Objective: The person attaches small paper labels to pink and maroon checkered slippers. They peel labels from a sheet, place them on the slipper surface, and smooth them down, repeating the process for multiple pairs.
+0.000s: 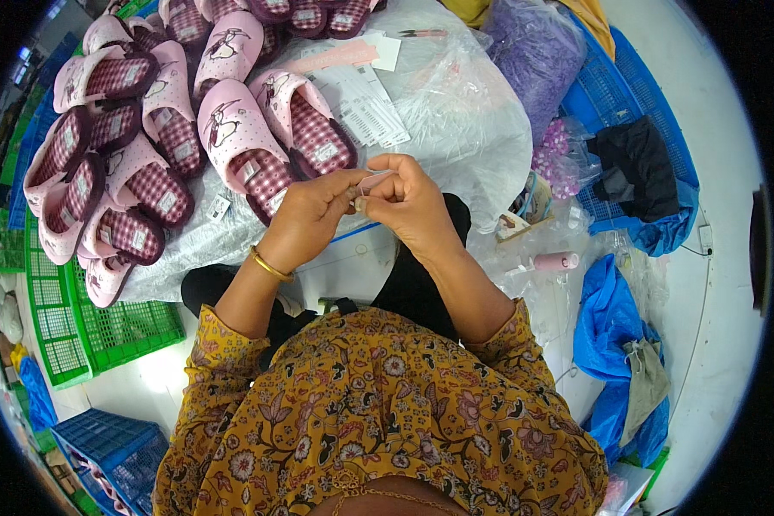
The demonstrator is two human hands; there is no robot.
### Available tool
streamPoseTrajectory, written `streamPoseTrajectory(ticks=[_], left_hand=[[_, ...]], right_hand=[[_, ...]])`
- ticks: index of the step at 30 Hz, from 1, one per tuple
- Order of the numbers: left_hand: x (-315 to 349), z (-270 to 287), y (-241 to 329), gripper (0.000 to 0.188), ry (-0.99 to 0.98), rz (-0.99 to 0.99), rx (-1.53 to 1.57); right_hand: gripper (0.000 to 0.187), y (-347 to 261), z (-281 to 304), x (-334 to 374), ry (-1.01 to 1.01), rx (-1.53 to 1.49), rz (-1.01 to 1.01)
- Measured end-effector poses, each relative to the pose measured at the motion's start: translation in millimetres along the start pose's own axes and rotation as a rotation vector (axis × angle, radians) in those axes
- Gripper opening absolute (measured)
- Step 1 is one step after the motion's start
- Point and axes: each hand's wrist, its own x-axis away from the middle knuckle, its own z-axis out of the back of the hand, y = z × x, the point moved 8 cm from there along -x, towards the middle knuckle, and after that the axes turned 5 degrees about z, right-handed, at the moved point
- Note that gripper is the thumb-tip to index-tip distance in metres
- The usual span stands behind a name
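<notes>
In front of my body, my left hand (pixel 314 211) and my right hand (pixel 404 202) meet with fingertips pinched together. Between them is a small pale pink tag (pixel 375 181), partly covered by the fingers. Just beyond my left hand lies a pair of pink slippers with dark red checked insoles, one slipper (pixel 236 133) beside the other slipper (pixel 305 125). More matching slippers (pixel 150 185) are heaped to the left. A small white tag (pixel 218 208) rests on the plastic near them.
Clear plastic sheeting (pixel 473 103) covers the work surface, with printed paper labels (pixel 365 107) on it. Green crates (pixel 129 331) and a blue crate (pixel 116 439) stand at left. On the right are a purple bag (pixel 533 60), a blue basket (pixel 636 82), black cloth (pixel 636 168) and a pink spool (pixel 556 261).
</notes>
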Motion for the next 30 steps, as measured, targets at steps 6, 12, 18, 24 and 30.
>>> streamPoseTrajectory(ticks=[6,12,18,24,30], left_hand=[[0,1,-1,0.03,0.015,-0.011,-0.02],[0,-1,-9,0.029,-0.032,0.063,-0.048],[0,-3,-16,0.028,-0.021,0.071,0.023],[0,-2,-19,0.029,-0.01,0.081,0.019],[3,1,-19,0.017,-0.068,0.198,0.114]], right_hand=[[0.047,3,0,-1,-0.042,-0.062,-0.062],[0.04,12,-1,-2,-0.052,-0.181,-0.125],[0.039,13,-1,-3,-0.068,-0.142,-0.115],[0.037,14,-1,-4,-0.041,-0.125,-0.111],[0.032,27,-1,-3,-0.058,-0.143,-0.144]])
